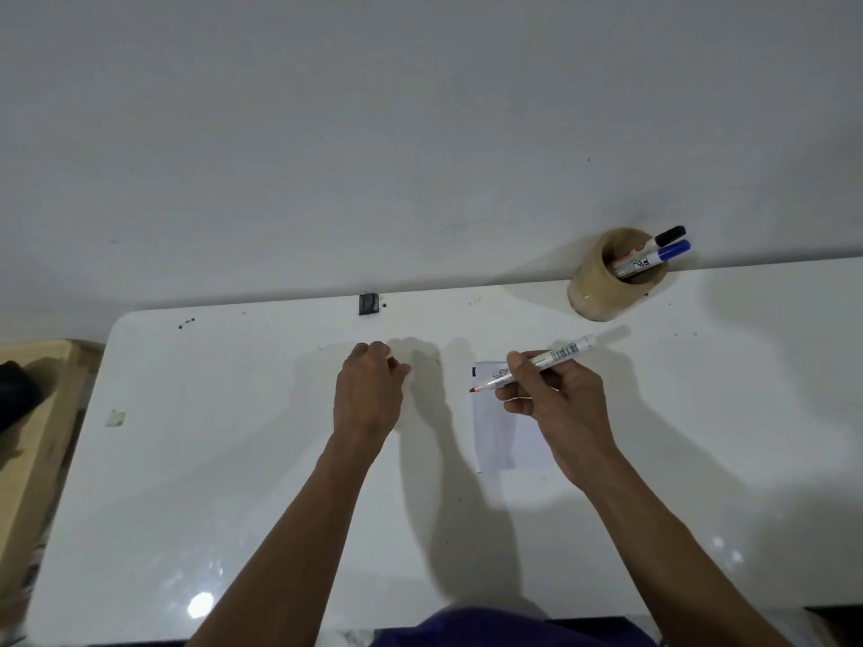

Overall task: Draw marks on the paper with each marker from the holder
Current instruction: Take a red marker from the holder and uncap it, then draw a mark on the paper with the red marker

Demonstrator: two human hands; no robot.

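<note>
1. Your right hand (555, 394) pinches a slim white plastic marker with a red tip (532, 364) between thumb and fingers, uncapped, tip pointing left and hovering at the left edge of the small white sheet of paper (495, 431)
2. The marker looks light, stiff and smooth; a grip low on the barrel, near the tip, should give the steadiest line
3. The paper lies flat on the glossy white surface (233, 459), partly under your right hand. It looks thin and likely to slide when pushed
4. Your left hand (369, 389) is curled closed, well left of the paper; whether it holds the cap cannot be told
5. The round tan wooden holder (602, 291) stands by the far edge, holding a black-capped marker (670, 235) and a blue-capped marker (672, 249)
</note>
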